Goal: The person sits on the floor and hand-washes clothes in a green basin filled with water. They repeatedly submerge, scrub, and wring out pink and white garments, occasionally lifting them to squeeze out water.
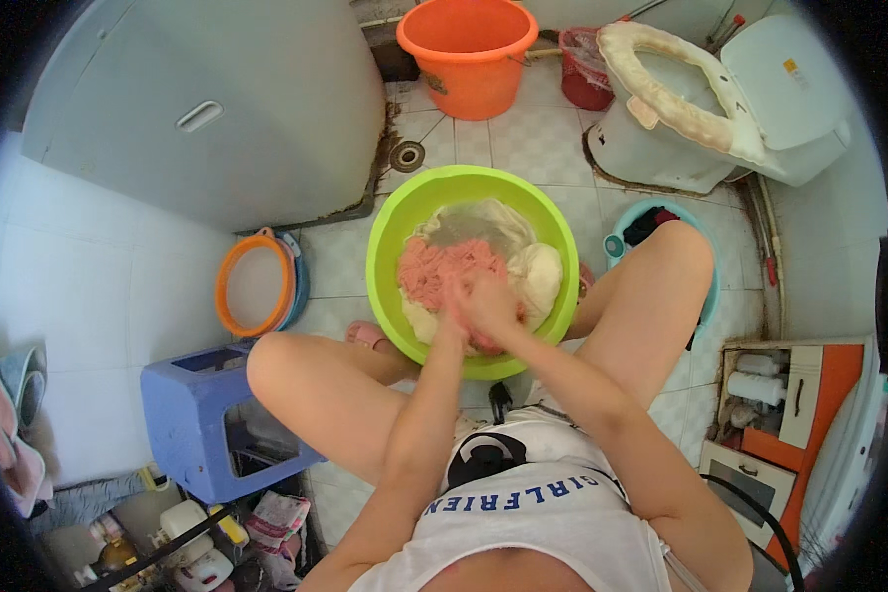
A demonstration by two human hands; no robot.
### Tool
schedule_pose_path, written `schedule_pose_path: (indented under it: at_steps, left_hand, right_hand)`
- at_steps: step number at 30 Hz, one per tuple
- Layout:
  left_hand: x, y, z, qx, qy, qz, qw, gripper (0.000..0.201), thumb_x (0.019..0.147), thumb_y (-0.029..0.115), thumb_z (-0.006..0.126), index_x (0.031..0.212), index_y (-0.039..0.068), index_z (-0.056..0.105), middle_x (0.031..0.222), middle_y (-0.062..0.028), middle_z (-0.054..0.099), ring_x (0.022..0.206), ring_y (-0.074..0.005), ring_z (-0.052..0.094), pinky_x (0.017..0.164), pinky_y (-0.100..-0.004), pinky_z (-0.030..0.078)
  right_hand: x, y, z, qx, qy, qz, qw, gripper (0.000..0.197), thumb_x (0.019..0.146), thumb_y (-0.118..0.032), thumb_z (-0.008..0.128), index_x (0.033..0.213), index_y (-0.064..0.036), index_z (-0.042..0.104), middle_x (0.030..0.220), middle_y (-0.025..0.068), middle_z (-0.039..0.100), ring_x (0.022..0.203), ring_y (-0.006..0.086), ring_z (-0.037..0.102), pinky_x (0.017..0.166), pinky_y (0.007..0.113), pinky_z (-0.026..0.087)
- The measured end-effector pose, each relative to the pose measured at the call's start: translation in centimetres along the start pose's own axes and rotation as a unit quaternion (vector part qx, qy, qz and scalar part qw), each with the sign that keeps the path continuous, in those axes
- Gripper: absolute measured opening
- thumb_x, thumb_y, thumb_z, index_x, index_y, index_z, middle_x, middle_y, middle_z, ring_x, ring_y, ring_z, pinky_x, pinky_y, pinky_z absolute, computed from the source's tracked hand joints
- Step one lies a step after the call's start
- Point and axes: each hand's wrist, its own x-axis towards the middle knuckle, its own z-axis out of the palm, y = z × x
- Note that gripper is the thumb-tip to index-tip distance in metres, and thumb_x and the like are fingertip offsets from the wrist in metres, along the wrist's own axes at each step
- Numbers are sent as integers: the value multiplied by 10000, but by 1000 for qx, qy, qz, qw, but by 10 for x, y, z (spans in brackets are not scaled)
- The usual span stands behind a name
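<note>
Over 1 green basin (381, 301), 2 hands (487, 304) hold 1 pink cloth (427, 276).

Cloths (429, 279) are lying in the basin (380, 266) before you; a bucket (469, 87) is standing past its far edge, a toilet (646, 158) is sitting toward the floor's (523, 145) far-right corner.

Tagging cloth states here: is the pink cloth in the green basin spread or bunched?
Bunched: the pink cloth shows crumpled folds, heaped beside the cream fabric inside the green basin.
</note>
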Motion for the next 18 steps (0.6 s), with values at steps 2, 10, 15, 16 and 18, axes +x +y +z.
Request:
schedule_pose_path:
  at_steps: [2, 10, 15, 16, 18]
  left_hand:
    - [1, -1, 2, 15, -13, -5, 1000, 381, 954, 399, 486, 1203, 116, 545, 1213, -54, 583, 1093, -199, 573, 916, -394, 498]
    - [-19, 35, 40, 62, -14, 52, 997, 481, 941, 454, 493, 1267, 100, 504, 1268, -61, 543, 1158, -216, 525, 970, -398, 442]
    - [-21, 42, 21, 52, 56, 152, 985, 470, 937, 381, 475, 1291, 71, 484, 1292, -88, 525, 1179, -232, 509, 1011, -407, 413]
    - [-29, 38, 35, 59, 74, 166, 982, 460, 933, 359, 472, 1286, 64, 485, 1290, -92, 528, 1176, -236, 513, 1009, -410, 417]
    - [-35, 34, 44, 63, 103, 158, 980, 435, 921, 315, 472, 1267, 52, 499, 1269, -96, 543, 1156, -243, 530, 997, -414, 432]
  right_hand:
    - [-12, -8, 0, 11, -82, -36, 996, 338, 825, -387, 570, 864, -83, 713, 852, 212, 675, 811, 372, 657, 694, 460, 519]
    - [48, 54, -21, 194, -186, 156, 950, 579, 814, -547, 582, 1160, -85, 632, 1087, 221, 642, 1002, 367, 618, 856, 415, 484]
    - [29, 57, 2, 110, -127, 24, 985, 564, 736, -453, 698, 1143, -66, 641, 1112, 168, 646, 991, 316, 634, 815, 400, 487]
    - [30, 68, 2, 135, -109, 59, 983, 504, 746, -399, 691, 1108, -51, 644, 1114, 163, 638, 974, 296, 630, 806, 384, 486]
    - [46, 93, 0, 186, -70, 121, 973, 385, 766, -292, 676, 1039, -21, 650, 1117, 153, 623, 942, 255, 622, 790, 353, 482]
